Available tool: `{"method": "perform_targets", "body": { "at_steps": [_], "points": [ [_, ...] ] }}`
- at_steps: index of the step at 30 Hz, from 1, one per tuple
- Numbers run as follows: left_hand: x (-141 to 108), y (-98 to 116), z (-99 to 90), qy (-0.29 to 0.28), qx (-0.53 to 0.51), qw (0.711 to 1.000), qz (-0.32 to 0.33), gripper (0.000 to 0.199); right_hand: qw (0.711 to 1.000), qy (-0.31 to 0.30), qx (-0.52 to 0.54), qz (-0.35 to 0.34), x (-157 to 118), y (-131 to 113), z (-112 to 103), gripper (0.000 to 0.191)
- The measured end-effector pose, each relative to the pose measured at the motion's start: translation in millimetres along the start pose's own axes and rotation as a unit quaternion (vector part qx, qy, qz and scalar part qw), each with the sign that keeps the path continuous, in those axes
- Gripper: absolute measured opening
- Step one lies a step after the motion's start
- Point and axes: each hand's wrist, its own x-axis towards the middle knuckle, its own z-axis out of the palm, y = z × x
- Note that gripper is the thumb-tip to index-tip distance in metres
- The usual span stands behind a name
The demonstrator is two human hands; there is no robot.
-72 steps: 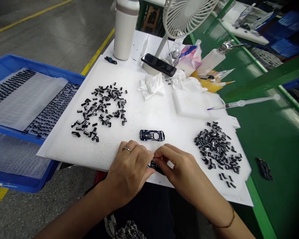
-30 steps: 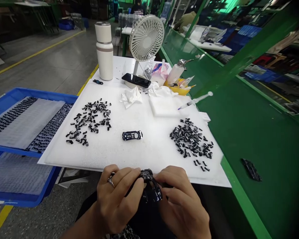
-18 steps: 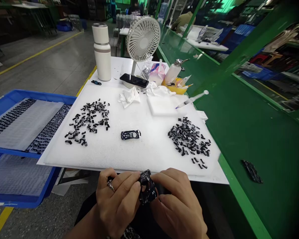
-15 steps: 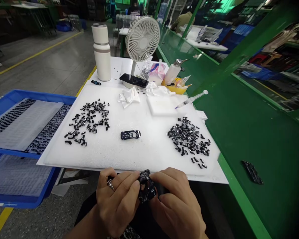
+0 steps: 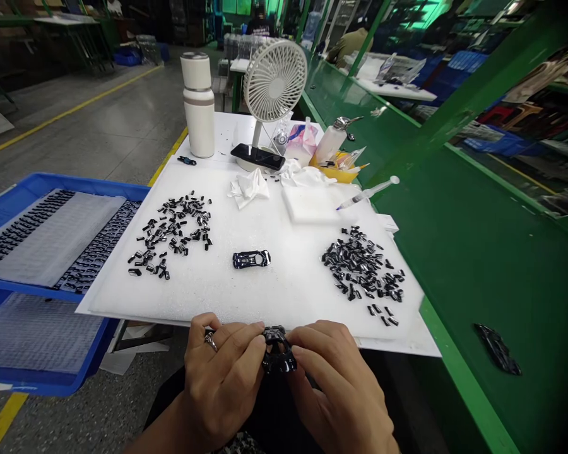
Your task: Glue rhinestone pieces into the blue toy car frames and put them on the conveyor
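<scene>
A glossy black toy car body (image 5: pixel 278 350) is held between both hands just off the table's front edge. My left hand (image 5: pixel 227 372), with a ring on one finger, pinches its left side. On its right side the fingertips of my right hand (image 5: pixel 331 372) are closed. Fingers cover both flanks of the car body. Beyond the hands, a second black car body (image 5: pixel 251 259) lies flat on the white foam sheet (image 5: pixel 227 296). Small black shiny parts (image 5: pixel 175 224) are scattered at the left, and a denser pile of black parts (image 5: pixel 360 261) lies at the right.
Blue trays (image 5: pixel 66 372) with rows of parts stand left of the table. Toward the back are a white bottle (image 5: pixel 199 120), a fan (image 5: pixel 275 82), a phone (image 5: pixel 258 156), tissues (image 5: pixel 249 188) and a syringe (image 5: pixel 366 193). Another black car body (image 5: pixel 497 348) rests on the green surface at right.
The car body in my hands has tipped, and its open middle now faces me at a different angle. Both hands keep their hold. The whole view has shifted slightly.
</scene>
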Motion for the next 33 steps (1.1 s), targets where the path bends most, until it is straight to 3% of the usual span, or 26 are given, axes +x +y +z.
{"method": "perform_targets", "body": {
  "at_steps": [13,33],
  "points": [
    [8,4,-0.6,0.017,0.020,1.000,-0.016,0.012,0.989,0.064,0.112,0.070,-10,-3,9,0.041],
    [1,7,-3.7,0.012,0.071,0.997,0.009,0.010,0.975,0.079,0.182,0.105,-20,0,16,0.043]
  ]
}}
